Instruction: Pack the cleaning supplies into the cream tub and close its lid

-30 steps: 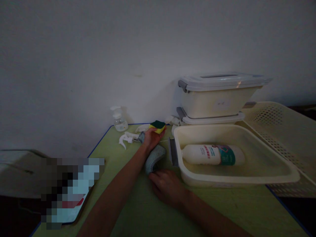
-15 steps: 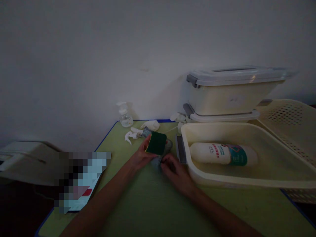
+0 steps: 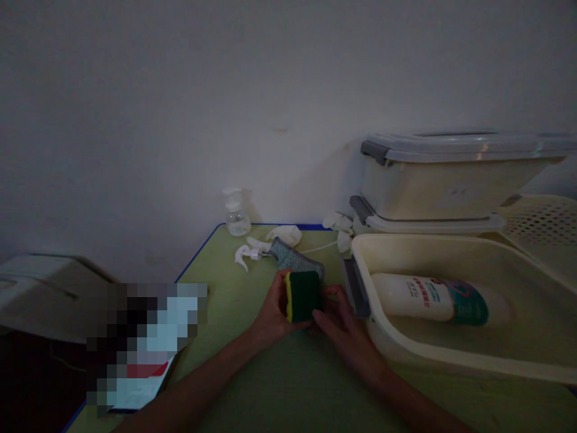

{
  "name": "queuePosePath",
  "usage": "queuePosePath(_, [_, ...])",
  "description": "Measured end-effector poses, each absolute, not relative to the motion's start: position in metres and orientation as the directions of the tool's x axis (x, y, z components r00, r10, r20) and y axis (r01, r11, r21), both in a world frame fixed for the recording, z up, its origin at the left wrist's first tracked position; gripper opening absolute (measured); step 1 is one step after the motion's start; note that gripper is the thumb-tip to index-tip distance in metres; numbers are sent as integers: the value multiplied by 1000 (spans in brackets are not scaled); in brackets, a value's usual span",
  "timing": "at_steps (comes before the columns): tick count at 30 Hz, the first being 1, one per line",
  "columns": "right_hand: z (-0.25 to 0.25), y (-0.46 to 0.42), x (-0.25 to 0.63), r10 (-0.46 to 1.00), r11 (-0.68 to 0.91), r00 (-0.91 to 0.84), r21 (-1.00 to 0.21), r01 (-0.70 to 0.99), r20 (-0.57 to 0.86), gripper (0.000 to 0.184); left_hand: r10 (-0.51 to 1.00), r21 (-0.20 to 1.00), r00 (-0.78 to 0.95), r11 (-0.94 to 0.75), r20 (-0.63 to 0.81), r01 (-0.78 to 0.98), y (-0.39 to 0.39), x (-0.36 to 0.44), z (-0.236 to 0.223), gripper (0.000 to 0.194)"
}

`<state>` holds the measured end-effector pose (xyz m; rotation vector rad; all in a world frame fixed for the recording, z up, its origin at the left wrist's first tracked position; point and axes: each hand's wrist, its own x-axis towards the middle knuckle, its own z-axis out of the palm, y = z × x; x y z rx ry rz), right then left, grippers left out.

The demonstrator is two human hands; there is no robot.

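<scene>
My left hand point(image 3: 274, 305) is closed around the left side of a sponge point(image 3: 305, 296) with a dark green scouring face and a yellow body. The green face is turned toward me. At the sponge's right edge, my right hand point(image 3: 343, 325) has its thumb on the lower corner, with its fingers curled partly out of sight behind. Just beyond the sponge lies a grey mesh cloth point(image 3: 295, 258), its near part covered by the sponge. A white spray trigger head point(image 3: 249, 254) lies to the left of the cloth.
A cream bin point(image 3: 451, 355) with a white bottle point(image 3: 419, 297) lying inside stands on the right. Stacked lidded boxes point(image 3: 433, 186) rise behind it. At the far table edge are a pump bottle point(image 3: 237, 219) and a white item point(image 3: 285, 234). A blurred tablet-like screen point(image 3: 155, 355) lies left.
The sponge has come lower and nearer to me in my left hand, showing its yellow side. My right hand has left the mesh cloth and moved to the sponge. The view has shifted left.
</scene>
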<state>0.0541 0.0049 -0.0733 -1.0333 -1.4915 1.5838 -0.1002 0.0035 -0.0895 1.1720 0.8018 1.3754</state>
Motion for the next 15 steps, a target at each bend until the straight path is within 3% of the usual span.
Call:
queuePosePath(6, [-77,3,54,936,-7,-351,-999,44,-22,31,922,897,270,-147,277,-417,2,-98,-90,76])
queuePosePath(8, [-79,2,54,942,26,-336,-999,20,18,29,921,876,299,-85,251,-474,3,-99,-89,68])
queuePosePath(11, [-82,2,54,942,58,-333,-998,26,47,27,958,852,256,24,130,-523,4,-100,-85,51])
queuePosePath(15, [-83,3,53,945,109,-320,-987,116,67,30,986,858,147,5,83,-514,4,-101,-80,44])
